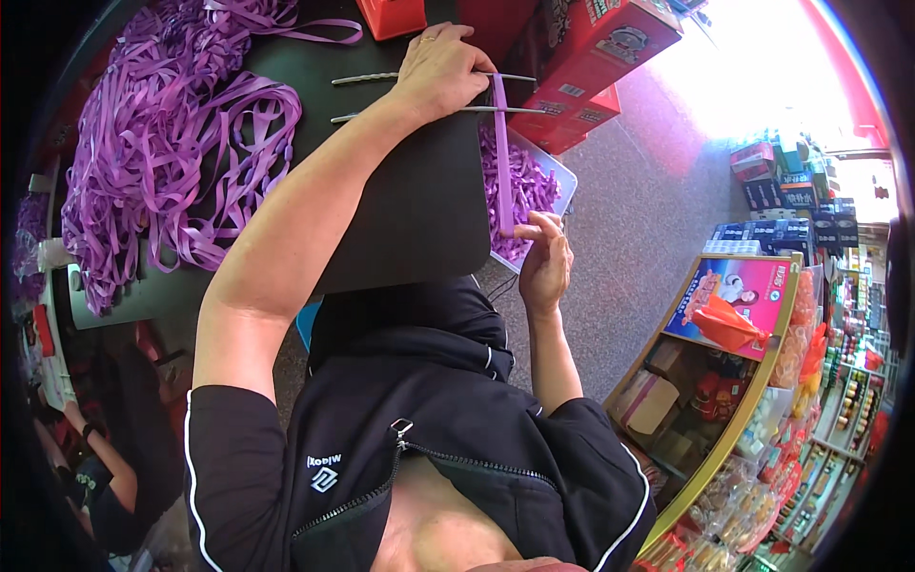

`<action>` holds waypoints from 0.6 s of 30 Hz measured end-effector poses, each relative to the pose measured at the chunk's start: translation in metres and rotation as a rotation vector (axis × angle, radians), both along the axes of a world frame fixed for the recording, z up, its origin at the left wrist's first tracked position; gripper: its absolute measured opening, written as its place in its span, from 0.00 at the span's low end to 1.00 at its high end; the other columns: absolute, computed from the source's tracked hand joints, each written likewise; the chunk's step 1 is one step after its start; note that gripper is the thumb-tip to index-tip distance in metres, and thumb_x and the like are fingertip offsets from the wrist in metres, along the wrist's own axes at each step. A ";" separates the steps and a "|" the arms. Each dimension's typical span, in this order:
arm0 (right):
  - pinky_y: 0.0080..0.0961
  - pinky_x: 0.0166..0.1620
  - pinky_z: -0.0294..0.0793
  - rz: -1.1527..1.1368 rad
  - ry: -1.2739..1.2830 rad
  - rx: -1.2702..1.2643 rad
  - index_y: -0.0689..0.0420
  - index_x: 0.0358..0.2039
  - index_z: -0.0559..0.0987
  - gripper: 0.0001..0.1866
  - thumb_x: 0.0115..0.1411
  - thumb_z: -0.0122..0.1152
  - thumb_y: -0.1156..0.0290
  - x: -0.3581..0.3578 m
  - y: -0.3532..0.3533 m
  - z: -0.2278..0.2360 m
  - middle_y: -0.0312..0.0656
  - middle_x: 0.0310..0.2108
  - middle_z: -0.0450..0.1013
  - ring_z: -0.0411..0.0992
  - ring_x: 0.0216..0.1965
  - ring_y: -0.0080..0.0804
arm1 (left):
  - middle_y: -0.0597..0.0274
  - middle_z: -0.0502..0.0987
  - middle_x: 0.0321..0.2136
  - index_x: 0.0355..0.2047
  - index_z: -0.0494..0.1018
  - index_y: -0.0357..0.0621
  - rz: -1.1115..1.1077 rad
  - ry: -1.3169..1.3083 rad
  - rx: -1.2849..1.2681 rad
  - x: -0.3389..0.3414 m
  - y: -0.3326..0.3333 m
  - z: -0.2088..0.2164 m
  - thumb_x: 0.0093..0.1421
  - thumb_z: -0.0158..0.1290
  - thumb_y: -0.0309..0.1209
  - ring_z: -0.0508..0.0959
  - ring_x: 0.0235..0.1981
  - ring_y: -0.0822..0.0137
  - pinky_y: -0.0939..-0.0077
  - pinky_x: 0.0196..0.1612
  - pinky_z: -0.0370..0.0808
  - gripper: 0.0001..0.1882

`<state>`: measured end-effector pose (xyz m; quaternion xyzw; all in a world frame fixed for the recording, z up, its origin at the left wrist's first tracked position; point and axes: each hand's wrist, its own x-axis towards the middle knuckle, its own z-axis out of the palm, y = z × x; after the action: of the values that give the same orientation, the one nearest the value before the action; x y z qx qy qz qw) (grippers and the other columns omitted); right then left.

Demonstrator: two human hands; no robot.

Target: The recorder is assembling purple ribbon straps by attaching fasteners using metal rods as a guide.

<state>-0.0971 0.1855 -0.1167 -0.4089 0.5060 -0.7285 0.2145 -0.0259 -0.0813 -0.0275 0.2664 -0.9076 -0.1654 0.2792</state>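
Note:
A purple ribbon (pixel 504 162) is stretched over two thin metal rods that jut past the table's right edge. My left hand (pixel 438 76) lies across the far rod (pixel 367 78), fingers curled and closed at the ribbon's far end; its grip is partly hidden. The near rod (pixel 515 110) runs just below that hand, crossing the ribbon. Closer to me, my right hand (pixel 545 262) is closed on the ribbon's near end, index finger at the fold. Beneath the ribbon stands a white plastic bin (pixel 569 186) full of short purple ribbon pieces (pixel 529 186).
A big tangled heap of purple ribbon (pixel 181 124) covers the left of the dark table (pixel 410 210). Red boxes (pixel 600 57) stand beyond the bin, and a red container (pixel 393 14) sits at the far edge. A display cabinet (pixel 705 362) stands right. Another person's arm (pixel 110 462) shows lower left.

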 end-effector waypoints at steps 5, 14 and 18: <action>0.32 0.53 0.56 0.005 0.055 -0.089 0.66 0.44 0.76 0.28 0.68 0.34 0.54 0.007 -0.005 0.032 0.46 0.27 0.77 0.59 0.46 0.30 | 0.53 0.64 0.58 0.36 0.81 0.56 0.004 -0.024 0.021 0.002 0.003 0.002 0.50 0.50 0.35 0.58 0.62 0.55 0.59 0.63 0.53 0.14; 0.32 0.52 0.58 0.006 0.062 -0.213 0.65 0.43 0.77 0.28 0.67 0.36 0.54 0.009 -0.019 0.059 0.44 0.26 0.76 0.56 0.43 0.30 | 0.53 0.64 0.58 0.36 0.81 0.55 -0.006 -0.008 0.043 0.004 0.003 0.002 0.49 0.51 0.35 0.58 0.62 0.55 0.60 0.63 0.52 0.14; 0.34 0.49 0.62 0.004 0.141 -0.266 0.66 0.45 0.76 0.27 0.67 0.36 0.55 0.000 -0.032 0.073 0.44 0.31 0.75 0.63 0.42 0.32 | 0.53 0.64 0.58 0.36 0.81 0.55 -0.008 -0.011 0.058 0.003 0.003 0.003 0.49 0.51 0.35 0.58 0.61 0.55 0.60 0.63 0.52 0.14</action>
<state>-0.0975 0.1537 -0.0434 -0.4850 0.4182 -0.7580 0.1239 -0.0225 -0.0787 -0.0243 0.2715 -0.9051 -0.1913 0.2656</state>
